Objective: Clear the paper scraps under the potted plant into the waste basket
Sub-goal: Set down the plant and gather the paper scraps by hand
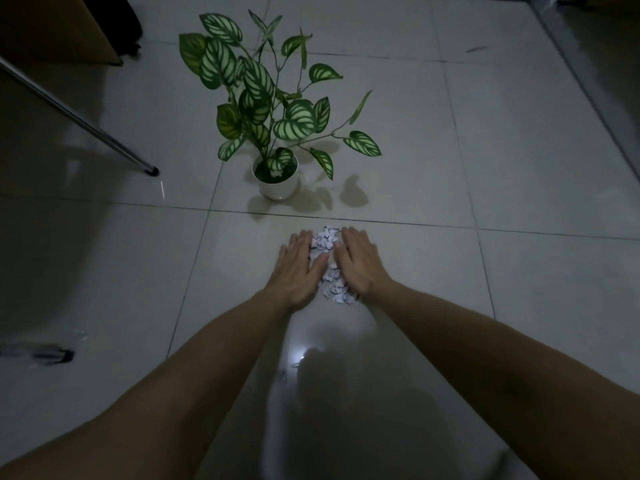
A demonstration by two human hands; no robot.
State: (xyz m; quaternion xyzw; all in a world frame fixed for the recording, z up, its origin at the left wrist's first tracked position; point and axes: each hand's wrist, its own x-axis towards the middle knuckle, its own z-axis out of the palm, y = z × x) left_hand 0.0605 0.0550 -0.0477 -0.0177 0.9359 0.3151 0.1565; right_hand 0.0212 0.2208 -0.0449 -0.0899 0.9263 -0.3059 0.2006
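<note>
A narrow heap of small white paper scraps (326, 241) lies on the grey tiled floor, a short way in front of the potted plant (278, 183), which stands in a white pot with green striped leaves. My left hand (298, 268) lies flat on the floor against the heap's left side, fingers together. My right hand (360, 266) lies flat against its right side. The scraps show between the two palms, from the fingertips down to the wrists. Neither hand grips anything. No waste basket is in view.
A metal leg (86, 124) slants from the left edge down to a black foot left of the pot. A wooden cabinet (69, 29) stands at the far left corner. A dark object (52, 355) lies on the floor at the left. A stray scrap (283, 375) lies between my forearms.
</note>
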